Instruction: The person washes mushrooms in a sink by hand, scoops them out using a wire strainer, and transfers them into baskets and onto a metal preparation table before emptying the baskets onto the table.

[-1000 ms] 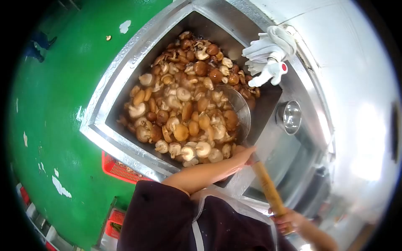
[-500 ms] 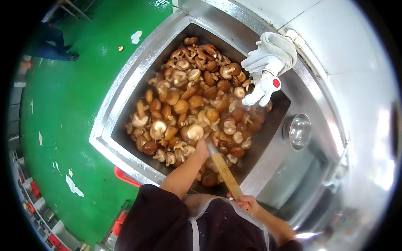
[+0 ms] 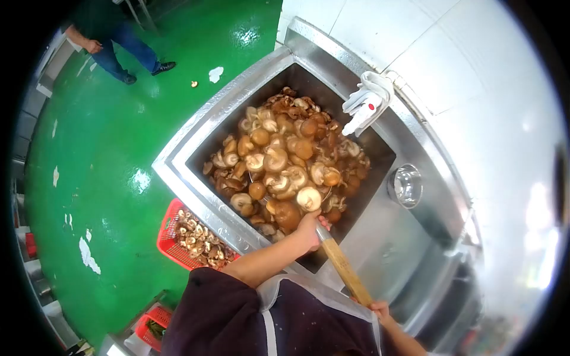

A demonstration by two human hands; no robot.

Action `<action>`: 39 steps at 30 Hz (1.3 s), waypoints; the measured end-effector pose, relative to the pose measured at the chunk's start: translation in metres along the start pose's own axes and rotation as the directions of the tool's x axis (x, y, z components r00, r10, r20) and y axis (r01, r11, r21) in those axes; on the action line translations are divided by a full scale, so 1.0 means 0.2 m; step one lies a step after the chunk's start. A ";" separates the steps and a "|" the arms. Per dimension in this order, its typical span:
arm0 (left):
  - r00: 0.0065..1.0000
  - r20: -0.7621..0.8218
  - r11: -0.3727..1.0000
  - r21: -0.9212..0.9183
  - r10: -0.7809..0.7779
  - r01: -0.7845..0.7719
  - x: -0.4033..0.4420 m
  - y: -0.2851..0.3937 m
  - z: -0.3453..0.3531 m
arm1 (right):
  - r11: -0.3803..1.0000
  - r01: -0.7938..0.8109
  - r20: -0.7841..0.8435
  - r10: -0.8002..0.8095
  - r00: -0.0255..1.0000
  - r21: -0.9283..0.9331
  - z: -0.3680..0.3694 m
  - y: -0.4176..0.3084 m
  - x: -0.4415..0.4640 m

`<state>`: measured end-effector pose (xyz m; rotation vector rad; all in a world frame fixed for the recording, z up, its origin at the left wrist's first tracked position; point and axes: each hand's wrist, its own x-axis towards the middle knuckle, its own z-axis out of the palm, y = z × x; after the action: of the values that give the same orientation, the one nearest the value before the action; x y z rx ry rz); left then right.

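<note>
A deep steel sink (image 3: 205, 115) holds a mass of brown shiitake mushrooms (image 3: 303, 148). Near the sink's front edge, my left hand (image 3: 310, 230) is closed around the metal neck of a wooden-handled skimmer (image 3: 341, 264). My right hand (image 3: 378, 308) grips the far end of its wooden handle, close to my body. Mushrooms are heaped over the skimmer's head, so only bits of a thin rim show among them. A pale mushroom (image 3: 309, 199) lies just beyond my left hand.
A white tap (image 3: 362, 115) with a cloth glove over it juts over the sink's far right. A steel bowl (image 3: 406, 186) sits on the right-hand counter. On the green floor stands a red basket (image 3: 169, 240) of mushrooms. Another person (image 3: 122, 44) stands at upper left.
Both hands have drawn the skimmer back towards me, and mushrooms now pile up on its head. My view has shifted, showing more of the red basket and the other person.
</note>
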<state>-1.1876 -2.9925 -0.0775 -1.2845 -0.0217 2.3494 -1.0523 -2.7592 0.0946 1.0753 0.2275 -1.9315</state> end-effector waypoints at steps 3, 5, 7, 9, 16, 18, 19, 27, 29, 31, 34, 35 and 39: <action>0.999 0.043 0.999 0.042 0.020 -0.022 -0.09 -0.13 -0.02 | 0.974 0.193 -0.242 -0.217 0.946 -0.118 -0.06 0.11 -0.12; 0.998 0.063 0.998 0.059 0.027 -0.030 -0.17 -0.23 -0.03 | 0.987 0.159 -0.140 -0.162 0.977 -0.035 -0.15 0.16 -0.22; 0.997 0.067 0.996 0.079 0.046 -0.051 -0.23 -0.31 -0.03 | 0.987 -0.086 0.214 0.056 0.975 0.132 -0.23 0.19 -0.33; 0.996 0.073 0.995 0.084 0.049 -0.055 -0.23 -0.39 -0.05 | 0.971 -0.201 0.397 0.135 0.908 0.129 -0.16 0.28 -0.41; 0.993 0.103 0.996 0.055 0.059 -0.065 -0.42 -0.56 -0.20 | 0.959 -0.274 0.432 0.218 0.875 0.071 -0.20 0.50 -0.56; 0.990 0.118 0.994 0.068 0.076 -0.085 -0.45 -0.60 -0.24 | 0.960 -0.278 0.446 0.231 0.865 0.042 -0.28 0.52 -0.59; 0.989 0.120 0.992 0.088 0.083 -0.094 -0.45 -0.63 -0.25 | 0.959 -0.280 0.453 0.238 0.859 0.028 -0.32 0.53 -0.60; 0.952 0.207 0.974 -0.042 0.225 -0.221 -0.69 -0.73 -0.32 | 0.941 -0.314 0.354 0.338 0.872 -0.125 -0.41 0.53 -0.76; 0.930 0.208 0.953 -0.101 0.302 -0.286 -0.78 -0.73 -0.38 | 0.910 -0.371 0.297 0.412 0.862 -0.186 -0.41 0.52 -0.76; 0.896 0.215 0.919 -0.165 0.387 -0.357 -0.86 -0.73 -0.44 | 0.873 -0.419 0.238 0.475 0.847 -0.250 -0.42 0.46 -0.75; 0.855 0.180 0.861 -0.270 0.486 -0.432 -1.09 -0.68 -0.72 | 0.803 -0.470 0.145 0.548 0.824 -0.365 -0.42 0.63 -0.66; 0.846 0.149 0.838 -0.305 0.512 -0.453 -1.13 -0.65 -0.79 | 0.778 -0.495 0.102 0.570 0.816 -0.387 -0.41 0.66 -0.63; 0.811 0.038 0.744 -0.425 0.584 -0.516 -1.16 -0.56 -1.00 | 0.674 -0.596 -0.007 0.660 0.751 -0.437 -0.35 0.58 -0.39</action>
<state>-0.8772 -3.0258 0.0189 -1.4131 -0.2094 3.0954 -0.9028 -2.7433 0.1395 0.5946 0.1400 -1.2375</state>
